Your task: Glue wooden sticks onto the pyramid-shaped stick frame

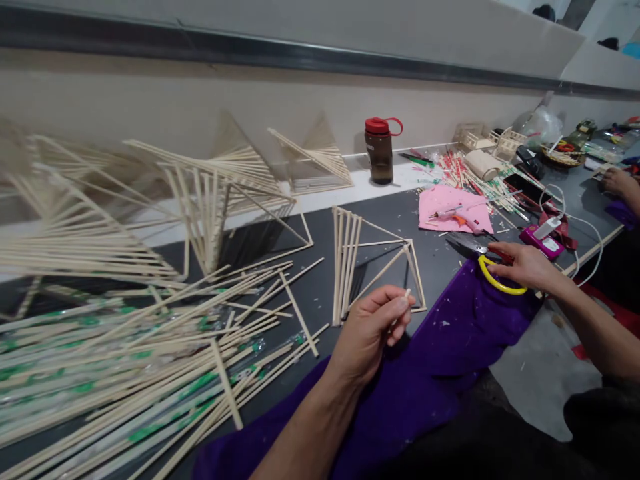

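My left hand (380,317) is closed around a short piece of wooden stick (408,292), whose tip shows between thumb and fingers. On the right, my right hand (525,265) is on the scissors (501,281), which have one yellow and one red handle; their blades point left over the table edge. Just behind my left hand stands a small stick frame (350,267) with slanted bars. Purple cloth (450,333) lies beneath both hands. Many loose sticks (200,347), some in clear and green wrappers, cover the table on the left.
Larger stick models (215,200) stand at the back left. A dark bottle (379,157) with a red lid stands near the wall. A pink glue gun (463,217) rests on pink cloth (430,200). Beyond are a phone (526,190), a purple power block (543,240) and another person's hand (620,181).
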Demonstrator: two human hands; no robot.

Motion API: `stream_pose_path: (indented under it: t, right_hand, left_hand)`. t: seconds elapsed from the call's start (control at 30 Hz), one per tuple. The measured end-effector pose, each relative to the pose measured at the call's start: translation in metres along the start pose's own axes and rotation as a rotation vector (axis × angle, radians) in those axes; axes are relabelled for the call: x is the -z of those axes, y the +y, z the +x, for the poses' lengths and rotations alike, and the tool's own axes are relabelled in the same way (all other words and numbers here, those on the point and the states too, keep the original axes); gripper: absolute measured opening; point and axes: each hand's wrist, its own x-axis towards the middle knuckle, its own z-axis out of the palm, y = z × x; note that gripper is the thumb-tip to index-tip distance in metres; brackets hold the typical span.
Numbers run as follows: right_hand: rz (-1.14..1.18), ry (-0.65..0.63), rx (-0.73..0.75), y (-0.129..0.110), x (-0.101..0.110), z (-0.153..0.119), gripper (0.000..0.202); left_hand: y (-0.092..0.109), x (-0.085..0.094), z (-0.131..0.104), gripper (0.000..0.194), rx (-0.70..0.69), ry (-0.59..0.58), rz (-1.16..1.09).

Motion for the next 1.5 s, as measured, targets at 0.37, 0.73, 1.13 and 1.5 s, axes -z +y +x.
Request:
stream_pose_path:
  t: [0.37, 0.73, 1.13, 1.5]
  right_hand:
    - [-0.109, 0.142, 0.040, 0.000, -0.005, -0.008, 0.048]
    - [-0.149, 0.035, 0.003, -0.013, -0.004, 0.021, 0.041]
    - [-0.073, 0.057, -0.109, -0.023, -0.006, 0.032, 0.057]
    - [-0.281, 0.049, -0.045, -0.027, 0.001, 0.017, 0.061]
  left_hand:
    - [-0.001, 0.002, 0.000, 0.025, 0.002, 0.016, -0.021]
    - [0.001, 0.002, -0.002, 0.026, 0.010, 0.008, -0.032]
    - [0.000, 0.000, 0.000, 0.025, -0.011, 0.031, -0.004]
    - [0.001, -0.001, -0.001, 0.026, -0.011, 0.032, 0.007]
